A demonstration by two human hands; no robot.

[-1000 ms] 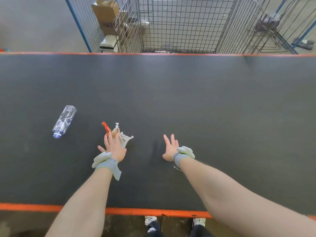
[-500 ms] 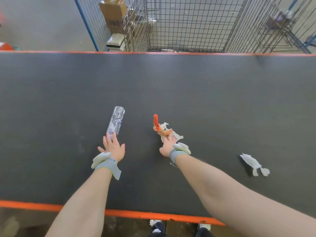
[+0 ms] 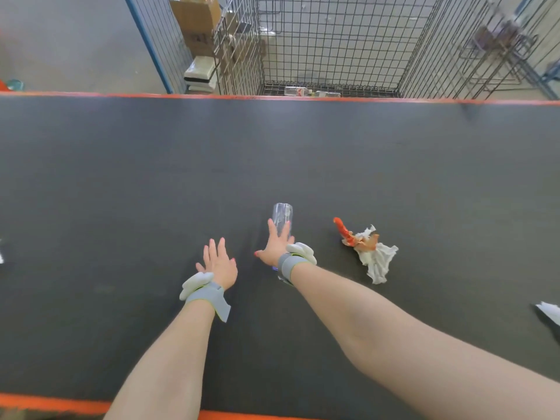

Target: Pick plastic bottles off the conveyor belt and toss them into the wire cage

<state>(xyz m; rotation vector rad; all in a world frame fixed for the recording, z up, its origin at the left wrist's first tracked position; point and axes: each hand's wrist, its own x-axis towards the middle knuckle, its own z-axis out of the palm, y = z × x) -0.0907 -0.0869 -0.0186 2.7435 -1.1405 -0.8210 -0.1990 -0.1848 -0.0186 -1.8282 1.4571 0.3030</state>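
A clear plastic bottle (image 3: 282, 214) lies on the dark conveyor belt (image 3: 121, 177), its length pointing away from me. My right hand (image 3: 276, 244) reaches over the bottle's near end with straight, spread fingers and hides that end; no finger is curled round it. My left hand (image 3: 219, 262) hovers flat and open just left of it, holding nothing. The wire cage (image 3: 333, 40) stands beyond the belt's far orange edge, with a couple of bottles (image 3: 303, 91) on its floor.
A crumpled orange and white wrapper (image 3: 368, 251) lies right of the bottle. White scraps sit at the right edge (image 3: 550, 313) and the left edge (image 3: 1, 256). Cardboard boxes (image 3: 197, 13) fill a second cage at the back left.
The bottle and the wrapper have travelled rightward along the belt. The bottle was in front of my left hand and now lies under my right hand's fingers.
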